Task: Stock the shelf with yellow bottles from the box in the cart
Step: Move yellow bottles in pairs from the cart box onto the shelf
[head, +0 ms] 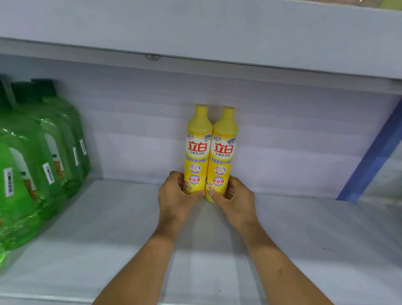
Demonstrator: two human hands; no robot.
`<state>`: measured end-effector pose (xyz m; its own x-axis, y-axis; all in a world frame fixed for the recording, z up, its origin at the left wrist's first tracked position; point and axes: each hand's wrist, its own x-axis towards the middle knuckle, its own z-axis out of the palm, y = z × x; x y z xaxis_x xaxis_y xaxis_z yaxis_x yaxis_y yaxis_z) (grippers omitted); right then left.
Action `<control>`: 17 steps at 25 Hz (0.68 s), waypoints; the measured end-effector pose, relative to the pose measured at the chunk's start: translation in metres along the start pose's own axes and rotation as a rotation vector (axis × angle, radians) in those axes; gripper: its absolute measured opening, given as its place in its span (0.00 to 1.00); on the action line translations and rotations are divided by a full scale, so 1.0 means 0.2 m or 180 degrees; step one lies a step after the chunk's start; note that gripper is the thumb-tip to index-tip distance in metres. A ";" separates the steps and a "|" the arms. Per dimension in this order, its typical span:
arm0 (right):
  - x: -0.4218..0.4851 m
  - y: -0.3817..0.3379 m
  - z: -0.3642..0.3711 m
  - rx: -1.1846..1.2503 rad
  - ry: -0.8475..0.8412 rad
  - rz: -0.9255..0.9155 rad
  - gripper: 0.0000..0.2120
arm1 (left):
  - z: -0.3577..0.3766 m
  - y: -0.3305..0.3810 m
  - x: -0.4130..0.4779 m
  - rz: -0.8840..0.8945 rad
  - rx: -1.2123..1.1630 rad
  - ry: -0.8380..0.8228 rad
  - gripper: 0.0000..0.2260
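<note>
Upright and touching side by side near the back of the white shelf point(306, 247): left yellow bottle point(196, 152) and right yellow bottle point(223, 153), yellow caps up, labels with red characters facing out. Set just in front of the pale back panel point(139, 127); touching it or not, cannot tell. Bases hidden behind the hands.

Gripped low down: left hand point(174, 196) curled round the left yellow bottle, thumb across its front, fingers wrapped round its outer side. Right hand point(237, 199) curled the same way round the right yellow bottle. Thumb tips nearly meeting at the seam between the two bottles. Bare forearms reaching in from the lower edge.

Well apart to the left, on the same shelf: rows of green bottles point(35, 158) with dark green caps and white labels, running front to back. Overhead, the upper shelf point(200, 26). At far right, a blue upright point(375, 154) at the shelf end.
</note>
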<state>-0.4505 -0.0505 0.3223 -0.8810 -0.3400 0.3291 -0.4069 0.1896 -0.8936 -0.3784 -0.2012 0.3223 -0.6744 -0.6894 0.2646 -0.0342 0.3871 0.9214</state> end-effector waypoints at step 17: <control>-0.02 -0.03 -0.01 -0.0138 0.0035 0.0069 0.22 | -0.01 0.03 -0.02 0.0089 0.0021 -0.0003 0.27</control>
<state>-0.4450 -0.0482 0.3276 -0.8922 -0.3253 0.3134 -0.3976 0.2366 -0.8865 -0.3743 -0.1965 0.3275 -0.6759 -0.6775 0.2900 -0.0201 0.4103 0.9117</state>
